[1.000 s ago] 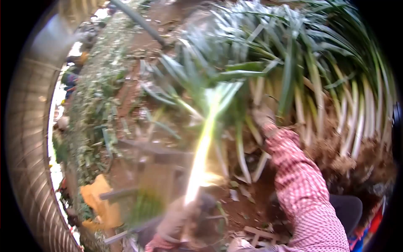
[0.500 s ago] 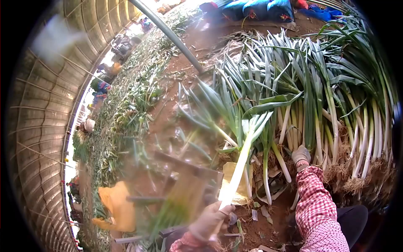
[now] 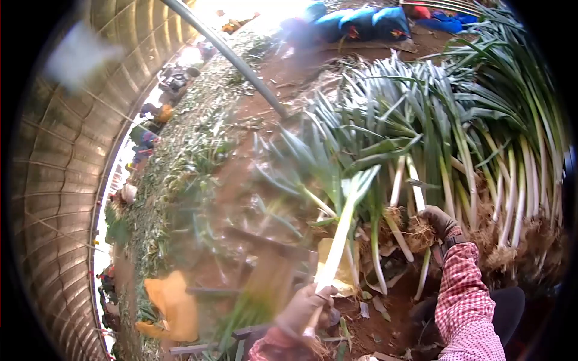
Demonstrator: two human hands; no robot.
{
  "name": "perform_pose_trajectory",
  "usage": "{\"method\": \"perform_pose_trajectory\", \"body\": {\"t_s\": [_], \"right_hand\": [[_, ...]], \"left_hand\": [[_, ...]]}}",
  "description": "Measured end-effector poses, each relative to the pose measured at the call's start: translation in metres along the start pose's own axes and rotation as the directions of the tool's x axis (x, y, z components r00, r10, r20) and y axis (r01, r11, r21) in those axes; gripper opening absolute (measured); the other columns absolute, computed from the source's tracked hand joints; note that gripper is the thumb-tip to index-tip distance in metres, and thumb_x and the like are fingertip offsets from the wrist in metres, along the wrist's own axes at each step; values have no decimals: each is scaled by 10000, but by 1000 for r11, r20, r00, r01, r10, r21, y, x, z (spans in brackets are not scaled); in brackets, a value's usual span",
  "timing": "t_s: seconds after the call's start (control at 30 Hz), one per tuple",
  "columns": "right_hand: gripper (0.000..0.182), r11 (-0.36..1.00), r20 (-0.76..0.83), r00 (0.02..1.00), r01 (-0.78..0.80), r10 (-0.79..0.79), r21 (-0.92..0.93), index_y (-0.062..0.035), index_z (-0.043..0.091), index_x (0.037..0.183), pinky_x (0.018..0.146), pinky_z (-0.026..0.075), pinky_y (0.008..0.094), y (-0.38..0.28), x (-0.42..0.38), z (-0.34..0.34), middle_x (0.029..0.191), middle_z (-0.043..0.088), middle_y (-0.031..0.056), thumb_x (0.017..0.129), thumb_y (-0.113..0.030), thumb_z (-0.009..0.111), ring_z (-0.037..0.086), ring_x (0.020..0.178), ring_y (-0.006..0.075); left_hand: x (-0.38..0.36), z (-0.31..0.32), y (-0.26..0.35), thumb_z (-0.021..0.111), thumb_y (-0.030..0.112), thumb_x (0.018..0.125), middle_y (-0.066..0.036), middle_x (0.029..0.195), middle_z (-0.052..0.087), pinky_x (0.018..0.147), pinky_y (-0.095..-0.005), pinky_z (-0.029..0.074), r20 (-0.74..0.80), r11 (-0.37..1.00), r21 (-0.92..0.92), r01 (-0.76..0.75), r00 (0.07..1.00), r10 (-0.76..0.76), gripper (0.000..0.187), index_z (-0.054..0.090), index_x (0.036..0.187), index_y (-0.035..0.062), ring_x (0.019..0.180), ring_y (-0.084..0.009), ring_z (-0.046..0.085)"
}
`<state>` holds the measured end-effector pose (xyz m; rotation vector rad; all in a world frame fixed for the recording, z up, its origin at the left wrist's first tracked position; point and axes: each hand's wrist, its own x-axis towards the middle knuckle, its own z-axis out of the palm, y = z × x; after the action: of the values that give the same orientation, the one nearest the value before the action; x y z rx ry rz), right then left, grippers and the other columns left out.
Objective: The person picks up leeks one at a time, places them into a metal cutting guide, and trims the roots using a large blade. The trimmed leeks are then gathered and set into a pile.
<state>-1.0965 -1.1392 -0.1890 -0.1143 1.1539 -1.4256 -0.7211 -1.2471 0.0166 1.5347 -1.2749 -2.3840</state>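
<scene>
My left hand (image 3: 307, 305), in a pale glove, is closed around the lower white stalk of a large leek (image 3: 341, 240). That leek slants up and to the right, its roots below the hand. My right hand (image 3: 439, 221), gloved too, is at the root end of the heap, with its fingers closed on a second leek (image 3: 415, 185). A tuft of roots (image 3: 419, 233) hangs beside these fingers. Many more leeks (image 3: 460, 162) lie side by side along the heap, green tops away from me and roots toward me.
A blurred metal and wooden stand (image 3: 271, 246) is before me on the left, beside an orange cloth or bag (image 3: 171, 304). A grey pole (image 3: 232, 60) slants across the upper left. Blue bundles (image 3: 361, 24) lie at the back, and leaf scraps (image 3: 186, 144) cover the ground.
My right hand has shifted slightly right, and a leek's stalk and root tuft now show at its fingers. The left hand still holds its leek, slightly lower and further left.
</scene>
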Motion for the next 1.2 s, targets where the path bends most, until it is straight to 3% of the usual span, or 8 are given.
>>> {"method": "perform_pose_trajectory", "body": {"t_s": [0.17,0.33,0.43,0.5,0.7,1.03,1.07,1.2], "right_hand": [[208,879,32,999,-11,30,-476,-33,649,929,667,508,311,95,-11,-37,757,609,39,809,-204,652,594,718,158],[298,992,136,989,-71,57,107,-30,666,973,689,547,308,44,-86,33,801,647,59,818,-284,650,605,689,172],[241,806,122,990,124,-65,-579,-35,686,859,670,482,300,165,-60,2,788,642,41,789,-266,685,578,700,156],[150,895,-108,969,-248,223,-370,-49,653,816,593,451,283,199,-94,16,705,615,15,785,-188,700,571,654,134],[161,834,-180,980,-32,-81,-551,-14,644,825,590,445,327,178,-109,50,668,565,61,813,-168,598,539,645,148],[219,985,-344,926,-172,155,-18,15,644,1029,708,544,299,7,-444,174,911,674,99,925,-171,592,661,820,172],[297,972,-370,903,-233,217,2,-1,592,1055,450,452,247,-10,-474,184,774,600,18,951,-276,542,576,591,109],[354,964,-46,976,219,-214,151,43,509,1133,391,394,209,-45,-607,166,694,513,11,981,-272,455,478,510,90]], "left_hand": [[-8,19,14,609,286,952,-27,760,660,445,-248,488,116,999,32,35,992,-39,319,587,1092,0,529,-115,591],[-21,42,28,564,354,975,0,741,620,423,-240,433,101,995,-100,0,995,10,356,564,1093,18,499,-87,532],[-19,35,21,549,373,981,26,734,578,431,-244,418,73,998,-24,-52,996,54,361,555,1095,31,504,-73,500],[-7,22,9,550,361,982,33,719,553,436,-246,424,80,994,86,-61,995,55,354,547,1094,26,514,-72,502],[-6,31,1,523,317,990,-6,709,515,433,-252,436,139,966,185,-179,978,154,330,531,1045,-9,490,-92,486],[6,23,-5,525,298,1000,-1,710,520,383,-223,364,201,969,-4,-245,950,241,263,551,986,37,464,-93,462],[12,21,-6,524,285,1001,-2,710,524,380,-218,366,195,974,-55,-221,954,227,251,554,986,36,475,-93,470],[26,4,-14,508,220,1003,-12,759,593,462,-238,525,303,961,-272,-59,942,144,160,551,1010,65,517,-81,538]]}}
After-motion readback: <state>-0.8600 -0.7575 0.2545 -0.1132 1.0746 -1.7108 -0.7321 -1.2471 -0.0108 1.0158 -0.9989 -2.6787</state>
